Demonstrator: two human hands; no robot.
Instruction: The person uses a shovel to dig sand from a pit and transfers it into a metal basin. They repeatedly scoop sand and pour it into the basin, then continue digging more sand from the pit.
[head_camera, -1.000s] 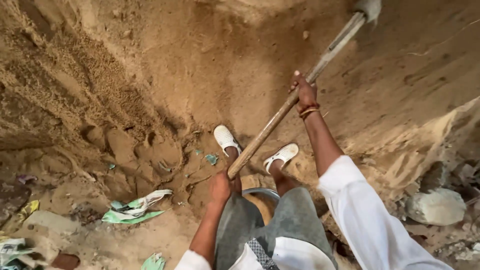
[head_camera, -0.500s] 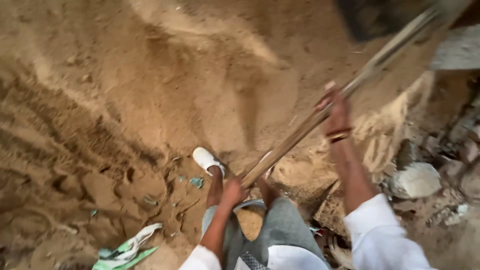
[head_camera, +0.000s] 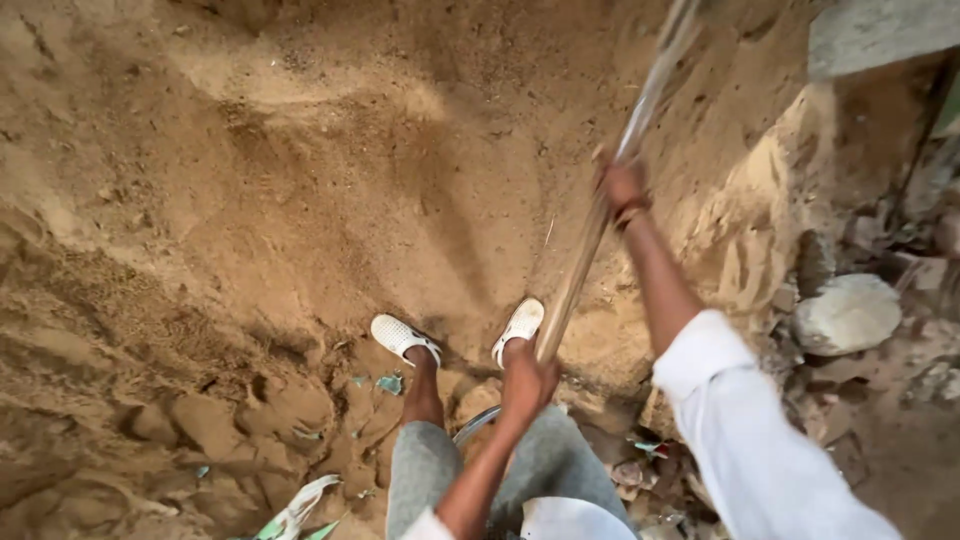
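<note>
The left hand (head_camera: 528, 382) is closed around the lower end of a long wooden handle (head_camera: 590, 240), just above the person's knees. The right hand (head_camera: 620, 187) is wrapped around the same handle further up, with a bangle seen at the wrist and a white sleeve (head_camera: 740, 430) covering the forearm below it. The handle is held at a steep slant, rising from the left hand up and to the right, past the right hand and out of the top edge of the view; its upper part is blurred and the tool head cannot be made out.

Below the hands, two white perforated shoes (head_camera: 405, 338) are planted on loose sandy soil, the right one lying just beside the lower end of the handle. Grey trousers (head_camera: 430, 470) are seen beneath the left hand.

A steep bank of brown sand (head_camera: 300, 170) is spread ahead and to the left, with open room in front of the feet. Broken clods of earth (head_camera: 200, 420) are heaped at the lower left, where scraps of green and white litter (head_camera: 295, 515) are lodged. On the right the space is closed in by a cut earth wall, a pale rock (head_camera: 848, 312) and rubble, with a grey slab (head_camera: 880, 35) at the top corner.
</note>
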